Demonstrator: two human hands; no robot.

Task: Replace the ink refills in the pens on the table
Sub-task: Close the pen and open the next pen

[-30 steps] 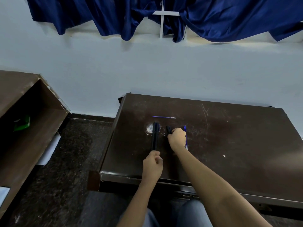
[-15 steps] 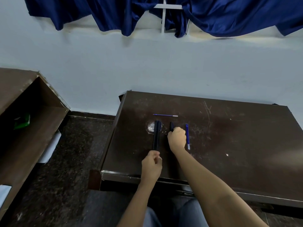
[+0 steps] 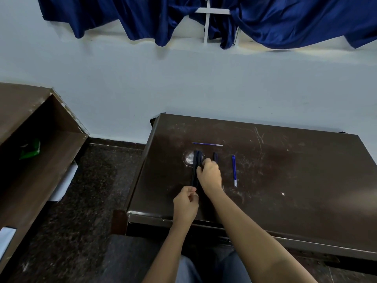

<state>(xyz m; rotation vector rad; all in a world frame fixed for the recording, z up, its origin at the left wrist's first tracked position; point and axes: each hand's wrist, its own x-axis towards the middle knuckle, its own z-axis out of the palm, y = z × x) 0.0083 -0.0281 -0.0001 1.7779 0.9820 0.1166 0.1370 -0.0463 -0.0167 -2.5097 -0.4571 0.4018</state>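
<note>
1. Your right hand [image 3: 210, 174] curls over the black pens [image 3: 195, 168] near the table's [image 3: 285, 201] left edge, apparently gripping one.
2. Your left hand [image 3: 185, 203] pinches their near ends.
3. One refill [image 3: 234, 170] lies right; another [image 3: 207, 144] lies behind.

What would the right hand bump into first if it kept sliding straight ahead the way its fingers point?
Probably the pair of black pens: the right hand points up and left, its fingertips already at them. Past those lies the pale worn patch on the table. Contact itself is hard to judge.
</note>
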